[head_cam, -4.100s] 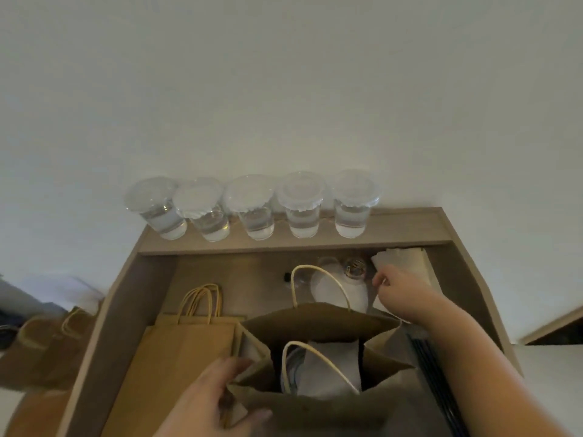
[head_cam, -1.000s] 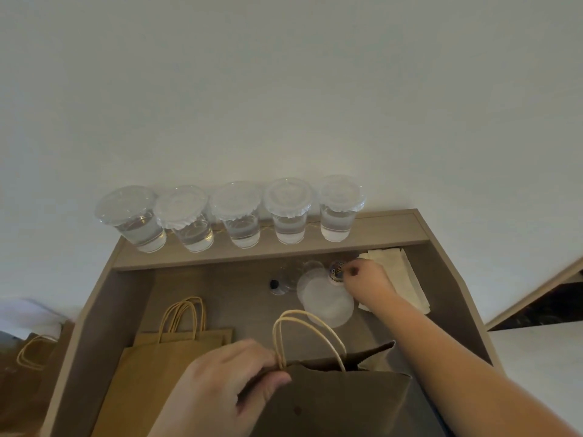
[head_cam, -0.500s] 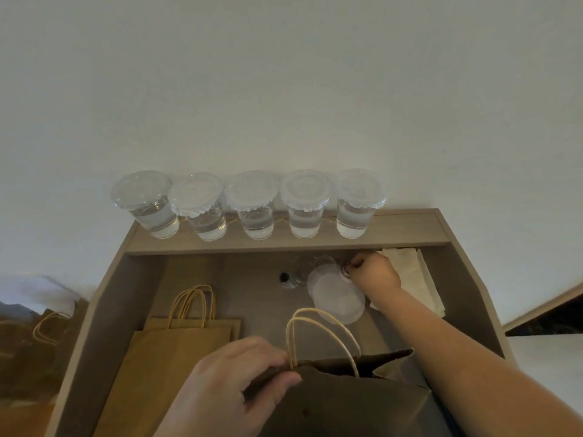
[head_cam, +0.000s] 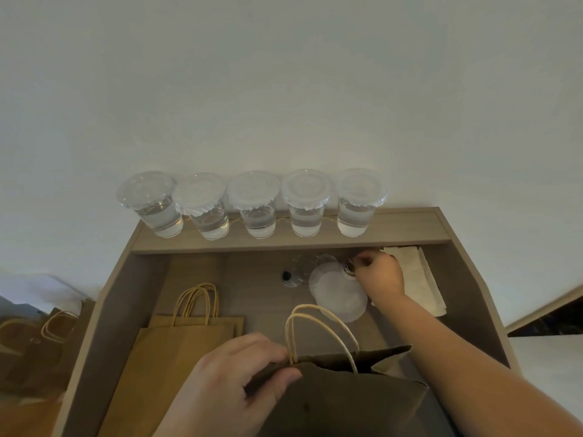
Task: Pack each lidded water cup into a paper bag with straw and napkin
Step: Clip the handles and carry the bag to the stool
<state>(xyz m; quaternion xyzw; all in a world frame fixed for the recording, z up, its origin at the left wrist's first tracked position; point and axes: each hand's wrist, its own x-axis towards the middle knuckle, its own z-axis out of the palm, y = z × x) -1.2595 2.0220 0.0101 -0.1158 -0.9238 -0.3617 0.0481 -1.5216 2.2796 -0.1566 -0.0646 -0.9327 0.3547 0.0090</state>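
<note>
Your left hand point(head_cam: 239, 386) sits low in the frame, knuckles up, thumb and fingers pinched together on the folded top edge of the paper bag point(head_cam: 340, 402) right beside its looped handles point(head_cam: 318, 335), holding the mouth closed. The bag stands in front of you on the lower level of the wooden counter point(head_cam: 258, 298), its handles upright. Your right arm reaches forward across the bag's right side, forearm bare and angled up toward the back wall of the recess. Your right hand point(head_cam: 380, 274) is curled, fingers bent inward and bunched at a small roundish object point(head_cam: 349, 269) at the back edge of the stack of clear lids point(head_cam: 339, 293); what that object is and whether you actually grip it is not clear from here. The hand's far side overlaps the pile of napkins point(head_cam: 419, 279), which lies in the back right corner of the recess. Just left of the lids is some clear glassy item point(head_cam: 299, 272) with a small dark cap, hard to make out. To the left of your bag, flat paper bags point(head_cam: 176, 345) lie stacked with handles pointing to the back. On the raised shelf point(head_cam: 407, 225) against the wall, five lidded water cups stand in a row: first point(head_cam: 154, 205), second point(head_cam: 205, 208), third point(head_cam: 255, 206), fourth point(head_cam: 306, 205) and fifth point(head_cam: 358, 203), all upright, close together. More brown bags point(head_cam: 34, 339) sit off the counter's left side.
</note>
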